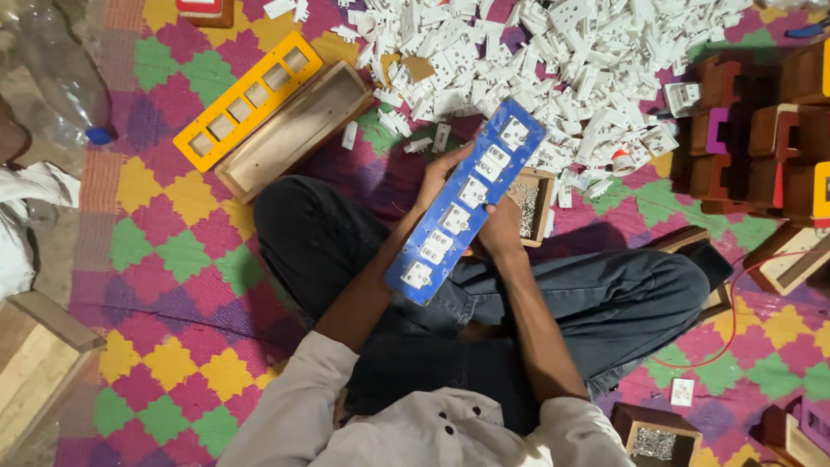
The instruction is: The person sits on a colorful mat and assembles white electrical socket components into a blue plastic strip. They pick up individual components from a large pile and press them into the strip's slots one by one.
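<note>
**Blue switch plate held over the lap**

A long blue plate (467, 203) fitted with white sockets is held slanted above the crossed legs, its upper end at 1 o'clock. The left hand (443, 173) is curled around its left edge; the right hand (500, 232) is closed on its right edge, partly hidden behind it. A heap of white sockets (553, 60) lies at 12 o'clock. A yellow plate (246, 99) and wooden box (294, 130) lie at 10 o'clock. Open patterned mat (173, 259) is left at 9 o'clock.
</note>
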